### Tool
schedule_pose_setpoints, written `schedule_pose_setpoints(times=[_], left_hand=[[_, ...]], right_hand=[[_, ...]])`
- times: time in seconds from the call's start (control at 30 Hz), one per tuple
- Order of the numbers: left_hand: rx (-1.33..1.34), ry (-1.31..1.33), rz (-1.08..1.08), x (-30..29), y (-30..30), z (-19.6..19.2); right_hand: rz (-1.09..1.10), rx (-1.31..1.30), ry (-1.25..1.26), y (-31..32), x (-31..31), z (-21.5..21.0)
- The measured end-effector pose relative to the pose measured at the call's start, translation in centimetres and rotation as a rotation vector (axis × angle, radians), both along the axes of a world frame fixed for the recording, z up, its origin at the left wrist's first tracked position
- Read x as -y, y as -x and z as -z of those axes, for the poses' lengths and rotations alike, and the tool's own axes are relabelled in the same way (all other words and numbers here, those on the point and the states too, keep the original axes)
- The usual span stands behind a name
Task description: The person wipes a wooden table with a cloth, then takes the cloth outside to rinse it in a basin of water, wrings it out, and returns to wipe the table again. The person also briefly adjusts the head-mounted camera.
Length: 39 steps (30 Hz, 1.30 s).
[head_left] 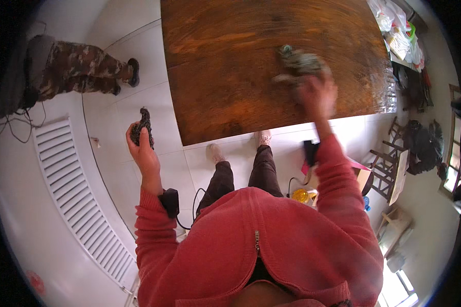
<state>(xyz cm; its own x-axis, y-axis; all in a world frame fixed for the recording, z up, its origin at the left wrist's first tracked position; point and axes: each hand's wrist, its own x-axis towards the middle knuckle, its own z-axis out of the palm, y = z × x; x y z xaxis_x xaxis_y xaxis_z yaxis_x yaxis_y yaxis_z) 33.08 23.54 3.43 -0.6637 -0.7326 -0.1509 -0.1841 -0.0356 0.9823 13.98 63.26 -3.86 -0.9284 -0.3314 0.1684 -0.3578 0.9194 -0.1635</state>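
Note:
A brown wooden table (225, 61) with a streaky, shiny top stretches out in front of me. On it, right of the middle, lies a bunched grey-green cloth (303, 62). My right hand (318, 94) grips the near end of this cloth and presses it to the wood; hand and cloth are smeared by motion. Off the table's left side, my left hand (147, 156) is closed round a dark, mesh-like scouring pad (144, 130), one end of which sticks up past the fingers. The pad touches nothing but the hand.
Another person (82, 71) in camouflage trousers stands at the far left. A white slatted panel (71, 179) runs along the left wall. Plastic bags (397, 30) lie beyond the table's right end. Wooden stools (389, 163) and a yellow container (300, 195) are at the right.

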Motion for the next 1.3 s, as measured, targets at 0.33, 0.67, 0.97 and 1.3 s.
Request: schedule_pose_setpoints(times=[0.33,0.67,0.97,1.3], left_hand=[[-0.027,-0.051,-0.040,2.9,-4.4,0.1],[0.030,-0.019,-0.125,4.4,-7.1,0.1],[-0.002,-0.042,-0.104,5.3,-8.2,0.5],[0.030,-0.105,-0.207,6.8,-11.5,2.2]], right_hand=[[0.060,-0.193,0.071,-1.4,1.4,2.6],[-0.476,0.180,0.259,-8.2,21.0,0.2],[0.554,-0.048,-0.176,14.0,-9.2,2.5],[-0.147,0.027,-0.405,12.8,26.9,3.3]])
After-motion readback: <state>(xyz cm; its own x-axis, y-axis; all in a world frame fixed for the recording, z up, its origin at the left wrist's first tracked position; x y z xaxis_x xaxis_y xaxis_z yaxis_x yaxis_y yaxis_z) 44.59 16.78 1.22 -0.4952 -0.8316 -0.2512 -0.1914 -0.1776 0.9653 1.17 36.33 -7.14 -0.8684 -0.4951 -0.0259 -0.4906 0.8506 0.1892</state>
